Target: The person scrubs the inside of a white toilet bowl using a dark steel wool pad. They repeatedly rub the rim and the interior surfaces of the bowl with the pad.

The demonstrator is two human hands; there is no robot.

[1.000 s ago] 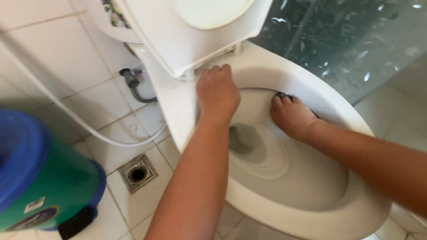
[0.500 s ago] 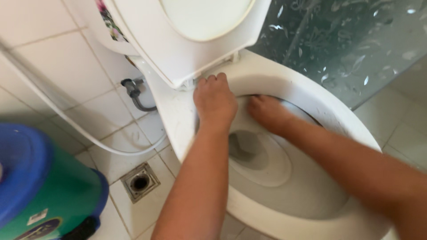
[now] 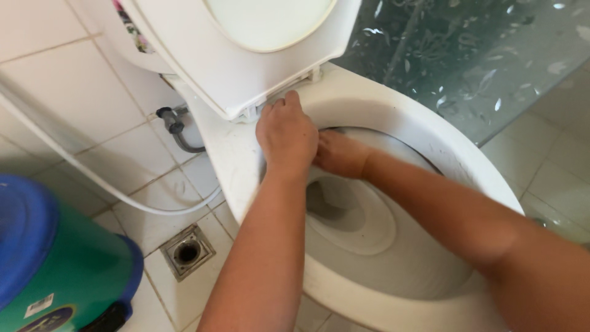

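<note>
While both hands point(image 3: 286, 132) press inside, white toilet bowl point(image 3: 393, 117) gleams.

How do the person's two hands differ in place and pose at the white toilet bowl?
The left hand rests on the rim of the white toilet bowl by the raised seat's hinge, knuckles up; the right hand reaches lower, inside the bowl under the rim. The left is fully visible; the right's fingers are partly hidden behind it. Both are bare.

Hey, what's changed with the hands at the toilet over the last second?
The right hand slid leftward along the inside back of the toilet bowl, from the right side to just beside the left hand. What it holds is hidden. The left hand stayed on the rear rim by the seat hinge; the raised seat and green bin did not move.
</note>
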